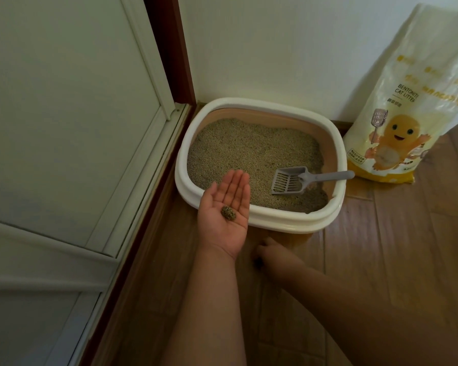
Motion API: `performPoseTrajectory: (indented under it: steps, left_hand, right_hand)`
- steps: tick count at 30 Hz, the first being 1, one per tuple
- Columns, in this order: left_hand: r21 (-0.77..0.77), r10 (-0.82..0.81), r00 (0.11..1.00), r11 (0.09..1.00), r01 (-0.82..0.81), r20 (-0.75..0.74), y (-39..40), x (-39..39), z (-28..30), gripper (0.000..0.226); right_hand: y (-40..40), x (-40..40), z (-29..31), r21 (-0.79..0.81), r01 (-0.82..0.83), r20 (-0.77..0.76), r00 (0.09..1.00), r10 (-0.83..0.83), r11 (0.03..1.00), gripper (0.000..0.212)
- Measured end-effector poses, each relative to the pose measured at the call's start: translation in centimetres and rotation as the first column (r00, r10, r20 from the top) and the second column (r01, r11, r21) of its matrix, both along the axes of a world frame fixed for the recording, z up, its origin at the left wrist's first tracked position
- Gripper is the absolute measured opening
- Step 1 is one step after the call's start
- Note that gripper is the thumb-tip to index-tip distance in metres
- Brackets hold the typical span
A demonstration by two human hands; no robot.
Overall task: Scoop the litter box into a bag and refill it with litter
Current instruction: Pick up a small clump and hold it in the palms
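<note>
Litter box (259, 107): rounded rectangular tray, cream-white rolled rim over a tan inner wall, set on the wooden floor (397, 260) in the corner where the white wall (275, 48) meets the dark red-brown door frame (172, 48). Filled with grey-beige granular litter (249, 149), uneven on top, heaped toward the back and thinner at the right edge, where tan wall shows through.

One grey slotted scoop (288, 180) lying on the litter at the near right, blade toward the left, handle resting across the right rim.

One small dark, grainy clump (228, 213) resting in the palm of the left hand (226, 215); hand held palm up and flat, fingers (236, 183) extended and close together, gripping nothing, fingertips above the near-left rim of the box.

Right hand (271, 253) lowered to the floor just in front of the box, back of the hand upward, fingers curled downward; a small dark speck beside the fingertips, but contact or grip not discernible.

One tall litter bag (397, 122), pale yellow with an orange cartoon figure and "BENTONITE CAT LITTER" lettering, standing upright against the wall just right of the box, top edge out of view.

Left of the box: white panelled door (64, 114) with its sill track. Two bare forearms crossing the lower foreground, partly covering the floor before the box.
</note>
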State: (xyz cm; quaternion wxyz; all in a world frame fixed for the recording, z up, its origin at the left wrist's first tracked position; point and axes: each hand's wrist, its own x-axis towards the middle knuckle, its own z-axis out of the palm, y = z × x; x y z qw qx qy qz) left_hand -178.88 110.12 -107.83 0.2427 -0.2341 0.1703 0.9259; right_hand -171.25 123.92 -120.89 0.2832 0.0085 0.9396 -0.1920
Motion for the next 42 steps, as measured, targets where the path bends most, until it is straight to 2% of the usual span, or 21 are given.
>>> performPoseTrajectory:
  steps: [3,7,9,13,15,19,22,24,26,29,31,35,37,39,40,41,42]
  left_hand:
    - [-0.001,-0.001,1.0,1.0,0.001,-0.004,0.2,0.0,0.0,0.044]
    - [0.002,0.004,1.0,1.0,-0.004,-0.012,0.3,-0.1,0.1,0.044]
    - [0.001,0.013,1.0,1.0,-0.013,-0.018,0.3,-0.3,0.2,0.043]
    - [-0.007,0.053,0.998,0.999,-0.054,-0.03,0.0,-0.6,0.4,0.044]
    - [-0.008,0.09,0.995,0.996,-0.09,-0.031,-0.1,-0.8,0.6,0.043]
    - [-0.068,0.143,0.988,0.987,-0.146,-0.051,0.3,-1.0,0.9,0.042]
    - [-0.111,0.152,0.987,0.981,-0.158,-0.06,0.7,-0.9,0.8,0.042]
    - [-0.126,0.156,0.986,0.979,-0.163,-0.059,0.7,-0.8,0.5,0.042]
    - [-0.141,0.137,0.989,0.98,-0.144,-0.055,0.7,-0.8,0.3,0.044]
    - [-0.084,0.093,0.995,0.992,-0.096,-0.044,0.9,-0.9,0.4,0.048]
    - [-0.057,0.073,0.996,0.996,-0.076,-0.044,1.1,-0.9,0.5,0.049]
    - [-0.008,0.068,0.996,0.998,-0.069,-0.063,1.1,-0.7,0.7,0.051]
    - [0.028,0.089,0.993,0.996,-0.087,-0.074,1.0,-0.6,0.7,0.049]
    - [0.053,0.133,0.988,0.99,-0.129,-0.08,0.8,-0.7,0.6,0.047]
    - [0.063,0.151,0.985,0.987,-0.146,-0.085,0.7,-0.7,0.6,0.046]
    - [0.072,0.161,0.983,0.985,-0.155,-0.089,0.5,-0.7,0.7,0.047]
    - [0.076,0.165,0.982,0.985,-0.158,-0.093,0.3,-0.7,0.7,0.047]
  right_hand:
    - [0.3,-0.2,0.0,0.031,0.006,0.021,1.0,-0.006,0.999,0.024]
    - [1.0,-1.3,1.4,0.031,0.042,0.054,0.998,-0.043,0.999,0.038]
    - [1.0,-1.9,2.6,-0.023,0.052,-0.011,0.999,-0.052,0.998,0.038]
    - [-0.1,-3.2,6.3,-0.187,-0.001,-0.197,0.98,-0.037,0.982,0.019]
    - [-0.5,-4.1,8.4,-0.242,-0.015,-0.319,0.945,-0.065,0.97,0.013]
    - [-0.5,-6.2,12.1,-0.396,0.104,-0.499,0.81,-0.309,0.912,0.01]
    - [-0.7,-7.0,14.7,-0.513,0.178,-0.523,0.711,-0.47,0.84,0.009]
    - [-1.2,-7.1,15.9,-0.554,0.158,-0.533,0.686,-0.494,0.817,0.011]
    - [-1.7,-7.0,16.4,-0.566,0.079,-0.523,0.735,-0.432,0.82,0.014]
    - [-2.2,-6.5,16.4,-0.481,-0.097,-0.524,0.828,-0.198,0.871,0.022]
    - [-2.2,-6.3,16.2,-0.45,-0.163,-0.546,0.828,-0.126,0.878,0.027]
    - [-1.5,-6.3,16.6,-0.474,-0.219,-0.559,0.823,-0.099,0.853,0.032]
    - [-1.1,-6.2,16.5,-0.547,-0.181,-0.567,0.798,-0.203,0.817,0.028]
    - [-0.8,-5.9,15.9,-0.631,-0.042,-0.555,0.722,-0.413,0.775,0.015]
    - [-0.5,-5.8,15.2,-0.634,0.015,-0.552,0.691,-0.467,0.773,0.009]
    - [-0.2,-5.6,14.5,-0.615,0.053,-0.537,0.703,-0.466,0.787,0.006]
    - [0.2,-5.3,13.7,-0.582,0.061,-0.501,0.758,-0.417,0.811,0.005]
